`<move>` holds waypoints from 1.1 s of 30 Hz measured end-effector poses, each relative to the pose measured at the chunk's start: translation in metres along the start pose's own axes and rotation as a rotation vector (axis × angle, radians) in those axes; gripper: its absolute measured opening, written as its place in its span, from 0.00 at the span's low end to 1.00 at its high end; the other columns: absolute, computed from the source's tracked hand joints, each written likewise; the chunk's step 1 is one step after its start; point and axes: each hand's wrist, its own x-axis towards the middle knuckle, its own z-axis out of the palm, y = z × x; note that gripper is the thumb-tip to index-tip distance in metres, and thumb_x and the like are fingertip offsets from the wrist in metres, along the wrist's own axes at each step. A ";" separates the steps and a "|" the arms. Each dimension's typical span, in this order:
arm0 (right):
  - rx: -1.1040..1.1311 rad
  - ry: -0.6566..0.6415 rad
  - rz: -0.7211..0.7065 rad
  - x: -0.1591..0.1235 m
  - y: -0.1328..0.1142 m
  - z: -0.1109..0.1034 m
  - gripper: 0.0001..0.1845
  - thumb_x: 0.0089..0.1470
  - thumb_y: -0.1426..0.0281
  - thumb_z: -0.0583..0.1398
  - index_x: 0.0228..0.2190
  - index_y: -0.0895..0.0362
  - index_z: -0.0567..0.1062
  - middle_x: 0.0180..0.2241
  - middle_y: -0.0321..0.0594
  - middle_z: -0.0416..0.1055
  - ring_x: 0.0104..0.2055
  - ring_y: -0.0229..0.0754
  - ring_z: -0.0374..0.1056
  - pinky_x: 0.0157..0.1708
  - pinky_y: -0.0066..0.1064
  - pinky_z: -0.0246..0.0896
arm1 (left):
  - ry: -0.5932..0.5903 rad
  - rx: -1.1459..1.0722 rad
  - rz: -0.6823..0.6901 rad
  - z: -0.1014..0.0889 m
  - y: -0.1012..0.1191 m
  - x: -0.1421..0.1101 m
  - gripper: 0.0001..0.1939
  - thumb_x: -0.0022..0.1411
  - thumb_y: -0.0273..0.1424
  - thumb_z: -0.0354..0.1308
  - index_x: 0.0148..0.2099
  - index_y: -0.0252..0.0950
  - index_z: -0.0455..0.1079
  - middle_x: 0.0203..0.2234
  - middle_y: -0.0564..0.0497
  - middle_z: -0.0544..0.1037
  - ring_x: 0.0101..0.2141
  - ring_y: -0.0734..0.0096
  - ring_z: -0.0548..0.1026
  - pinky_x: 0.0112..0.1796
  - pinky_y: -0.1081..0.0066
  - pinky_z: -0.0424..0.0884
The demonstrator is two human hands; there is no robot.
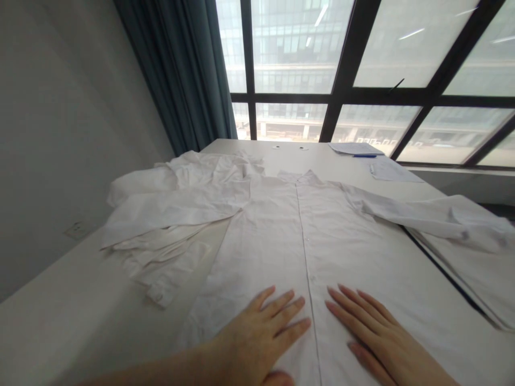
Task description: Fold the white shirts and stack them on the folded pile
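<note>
A white buttoned shirt [273, 241] lies front side up on the white table [132, 332], its collar at the far end. Its right-hand sleeve [418, 217] stretches out over the table's right edge. My left hand [261, 332] rests flat on the lower front, left of the button line, with fingers spread. On the other side of that line, my right hand [374, 332] lies flat with fingers stretched out. Neither hand holds anything. The shirt's hem is out of view.
A crumpled heap of white cloth [209, 166] lies at the table's far left, against the shirt's left-hand sleeve. Papers [354, 148] and a blue pen [365, 156] are at the back right. Beyond stand a dark-framed window [293, 98] and a blue curtain [189, 75]; a wall [72, 134] is at left.
</note>
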 end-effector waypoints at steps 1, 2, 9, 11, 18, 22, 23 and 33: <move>-0.012 0.013 0.009 -0.003 0.002 0.001 0.37 0.62 0.62 0.54 0.67 0.46 0.45 0.64 0.36 0.56 0.62 0.49 0.58 0.55 0.41 0.64 | -0.007 -0.008 -0.005 -0.002 0.000 -0.001 0.35 0.68 0.46 0.48 0.70 0.38 0.45 0.68 0.42 0.48 0.66 0.52 0.47 0.63 0.48 0.46; -0.021 0.022 0.021 -0.006 0.005 0.001 0.38 0.61 0.62 0.55 0.67 0.46 0.45 0.63 0.35 0.56 0.62 0.49 0.59 0.55 0.41 0.64 | -0.014 -0.013 -0.010 -0.004 0.000 -0.002 0.35 0.68 0.47 0.48 0.70 0.38 0.45 0.68 0.42 0.48 0.66 0.51 0.48 0.63 0.48 0.47; -0.124 0.066 0.148 -0.041 0.031 0.010 0.40 0.59 0.57 0.56 0.67 0.46 0.47 0.63 0.38 0.57 0.60 0.56 0.61 0.50 0.50 0.68 | -0.034 -0.025 -0.020 -0.009 -0.006 -0.019 0.33 0.65 0.50 0.50 0.68 0.49 0.51 0.67 0.44 0.49 0.65 0.46 0.52 0.61 0.44 0.51; -0.138 0.075 0.187 -0.053 0.037 0.014 0.39 0.59 0.56 0.55 0.67 0.46 0.48 0.63 0.38 0.57 0.60 0.57 0.61 0.50 0.52 0.67 | -0.021 -0.029 -0.034 -0.009 -0.007 -0.026 0.32 0.65 0.50 0.51 0.68 0.51 0.53 0.67 0.45 0.49 0.65 0.46 0.53 0.61 0.45 0.51; -0.025 0.202 0.302 -0.073 0.068 0.012 0.26 0.60 0.58 0.54 0.60 0.42 0.64 0.58 0.37 0.67 0.54 0.54 0.69 0.45 0.48 0.71 | -0.054 -0.088 -0.086 -0.020 -0.004 -0.046 0.32 0.64 0.43 0.57 0.67 0.48 0.54 0.67 0.46 0.52 0.65 0.52 0.54 0.62 0.51 0.51; 0.102 0.276 0.283 -0.046 0.096 -0.005 0.15 0.62 0.58 0.53 0.46 0.43 0.76 0.45 0.36 0.77 0.43 0.48 0.75 0.39 0.41 0.74 | 0.088 -0.097 -0.137 -0.031 -0.027 -0.035 0.23 0.67 0.31 0.52 0.63 0.43 0.60 0.58 0.50 0.70 0.61 0.63 0.63 0.64 0.55 0.48; 0.121 0.282 0.301 -0.033 0.102 -0.008 0.15 0.61 0.58 0.53 0.44 0.44 0.76 0.45 0.38 0.77 0.44 0.49 0.75 0.40 0.42 0.73 | 0.157 -0.068 -0.153 -0.033 -0.038 -0.027 0.20 0.67 0.28 0.50 0.60 0.42 0.64 0.54 0.51 0.74 0.59 0.65 0.65 0.64 0.55 0.47; 0.076 0.121 0.096 0.151 0.141 0.026 0.18 0.61 0.70 0.51 0.50 0.55 0.73 0.55 0.47 0.69 0.58 0.52 0.62 0.56 0.49 0.58 | 0.275 0.257 -0.349 -0.037 -0.150 0.145 0.20 0.66 0.25 0.46 0.59 0.32 0.65 0.59 0.43 0.67 0.59 0.65 0.65 0.60 0.65 0.58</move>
